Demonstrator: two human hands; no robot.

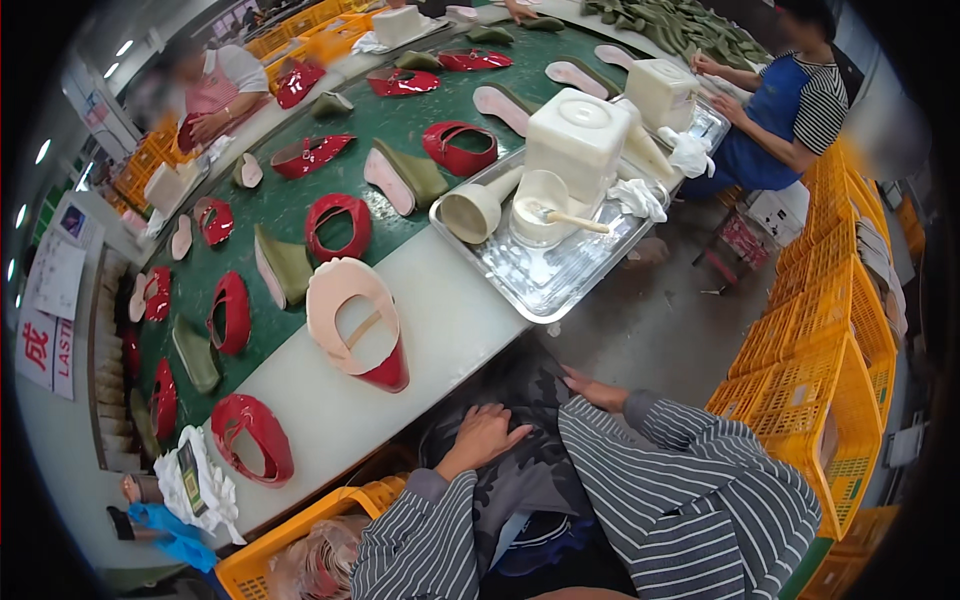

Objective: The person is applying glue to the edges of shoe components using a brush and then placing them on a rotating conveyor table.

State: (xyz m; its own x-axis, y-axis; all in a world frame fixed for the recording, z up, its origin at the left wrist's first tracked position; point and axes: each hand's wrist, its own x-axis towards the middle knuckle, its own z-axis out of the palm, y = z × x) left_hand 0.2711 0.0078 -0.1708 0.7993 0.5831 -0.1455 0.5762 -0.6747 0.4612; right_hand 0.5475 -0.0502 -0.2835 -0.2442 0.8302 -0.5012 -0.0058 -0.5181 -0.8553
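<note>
My left hand (pixel 484 437) lies with its fingers stretched over the dark camouflage cloth on my lap, holding nothing. Farther right, my right hand (pixel 597 390) rests flat on the same cloth, fingers extended and empty. On the white ledge ahead stands a red shoe upper with a pale pink lining (pixel 350 300). Another red shoe upper (pixel 250 440) sits at the ledge's near left end. Both are apart from my hands. Beyond them, a metal tray (pixel 545 300) carries a white square container (pixel 577 135), a cup (pixel 541 205) with a brush (pixel 578 220) in it, and a tipped ladle-like vessel (pixel 472 215).
A green conveyor belt (pixel 270 200) bears several red uppers and olive shoe lasts (pixel 410 180). Yellow crates (pixel 800 400) line my right; another crate (pixel 245 570) stands below the ledge. Crumpled white cloth (pixel 200 490) lies at left. Co-workers (pixel 790 110) sit across and at far right.
</note>
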